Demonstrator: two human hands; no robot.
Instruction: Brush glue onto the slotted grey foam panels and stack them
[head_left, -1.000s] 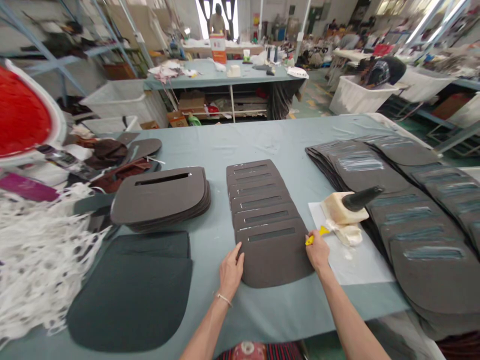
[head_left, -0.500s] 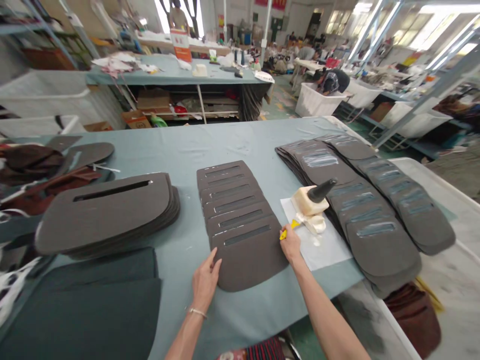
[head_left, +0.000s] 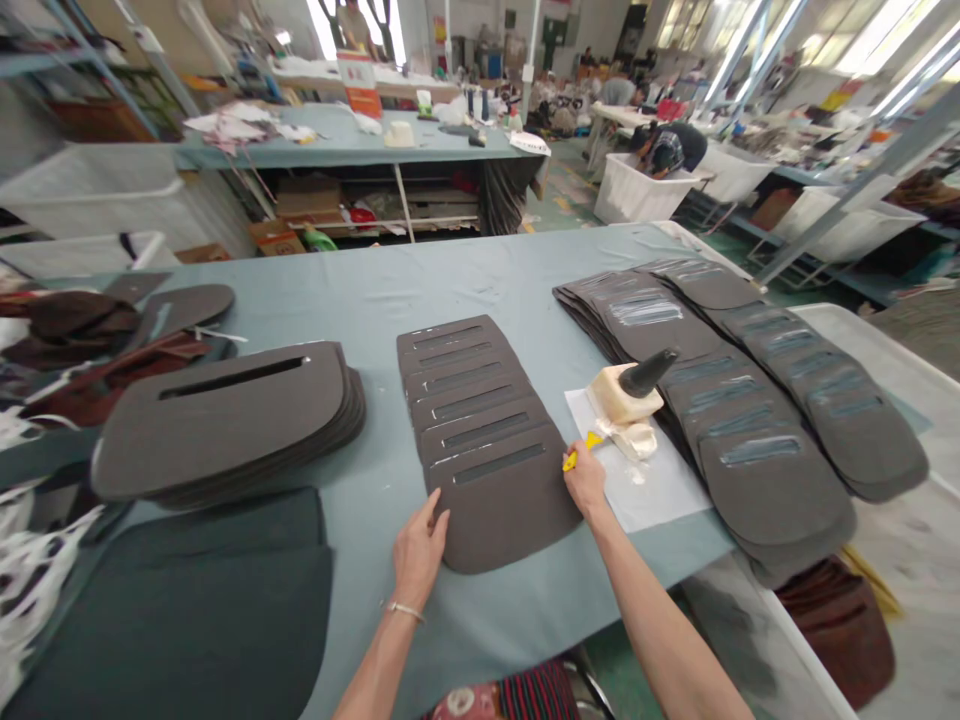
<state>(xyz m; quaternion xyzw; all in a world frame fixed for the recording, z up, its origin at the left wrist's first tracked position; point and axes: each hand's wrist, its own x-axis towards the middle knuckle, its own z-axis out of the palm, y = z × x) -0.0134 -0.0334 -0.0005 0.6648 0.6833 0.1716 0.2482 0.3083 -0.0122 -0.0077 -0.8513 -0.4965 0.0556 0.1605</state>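
Dark grey slotted panels (head_left: 499, 515) lie overlapped in a fanned row on the blue-green table, each showing a long slot. The thumb and fingers of my left hand (head_left: 420, 548) are apart, with the fingertips touching the left edge of the nearest panel. At that panel's right edge, my right hand (head_left: 584, 482) is closed around a yellow-handled brush (head_left: 592, 441). The brush's far end meets a whitish, glue-like lump (head_left: 636, 440) on a white sheet (head_left: 667, 500). Beside it sits a cream block-shaped container (head_left: 621, 398) with a black cone (head_left: 649, 371) on top.
More fanned panels (head_left: 772, 500) with shiny streaks around their slots lie on the right. A stack of slotted panels (head_left: 217, 425) and dark green sheets (head_left: 202, 610) are on the left. Beyond stands another table (head_left: 337, 150). A co-worker (head_left: 667, 150) bends over a white bin (head_left: 637, 195).
The view has shifted slightly, so the table's contents appear a little further right. Both hands keep nearly the same places relative to the panels, and the brush stays in my right hand.
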